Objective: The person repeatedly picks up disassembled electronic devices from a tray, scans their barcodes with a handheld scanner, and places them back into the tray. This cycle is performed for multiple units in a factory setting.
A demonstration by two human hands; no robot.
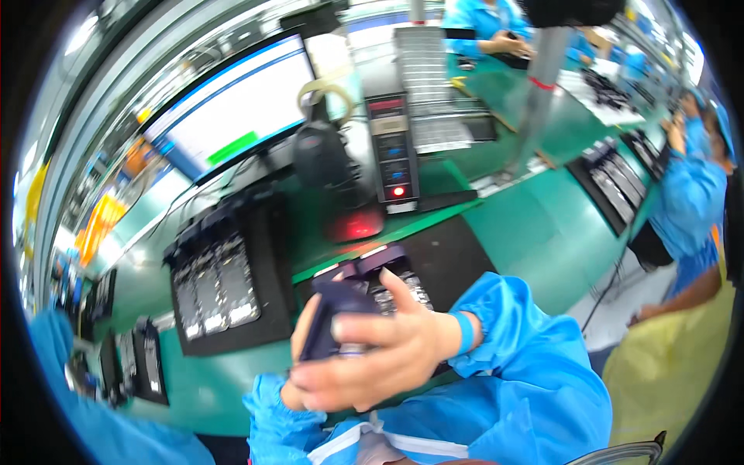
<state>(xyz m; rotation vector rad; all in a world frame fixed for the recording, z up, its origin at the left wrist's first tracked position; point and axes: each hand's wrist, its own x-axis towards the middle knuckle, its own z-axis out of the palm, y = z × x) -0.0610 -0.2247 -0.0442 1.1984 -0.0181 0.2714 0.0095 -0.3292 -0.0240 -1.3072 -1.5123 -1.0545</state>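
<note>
Both hands are together at the near middle, round a dark purple-black boxy device (pixel 339 306). My right hand (pixel 387 349) lies across its near side, fingers curled over it and thumb pointing up. Much of my left hand (pixel 302 329) is hidden behind the right; its fingers close on the device's left edge. Motion blurs the device, so its exact kind cannot be made out. Just beyond the hands, similar dark-topped units (pixel 385 260) with speckled silvery bodies rest on a black mat (pixel 457 252).
At the left, a black mat (pixel 271 310) bears several dark-topped silvery units (pixel 221 291). A black scanner on a stand (pixel 319 155) casts red light, beside a button box (pixel 394 155) and a monitor (pixel 232 108). Co-workers in blue (pixel 694 194) and yellow (pixel 666 356) are at the right.
</note>
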